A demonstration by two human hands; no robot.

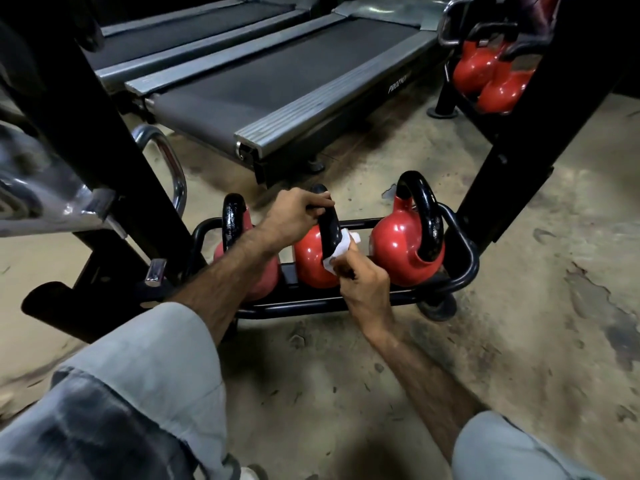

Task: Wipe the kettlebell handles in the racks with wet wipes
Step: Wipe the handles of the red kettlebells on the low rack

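Three red kettlebells with black handles sit in a low black rack (pixel 464 268) on the floor. My left hand (pixel 294 216) grips the top of the middle kettlebell's handle (pixel 329 233). My right hand (pixel 363 285) pinches a white wet wipe (pixel 341 249) and presses it against the lower right side of that handle. The middle kettlebell's red body (pixel 310 261) shows below my left hand. The left kettlebell (pixel 233 220) is partly hidden by my left forearm. The right kettlebell (pixel 405 247) stands free.
A black upright post (pixel 540 133) rises right of the rack, another black post (pixel 86 109) at the left with a chrome bar (pixel 173 174). Two treadmills (pixel 277 81) lie behind. More red kettlebells (pixel 491 77) sit in a rack at the upper right. The concrete floor (pixel 519 306) is stained.
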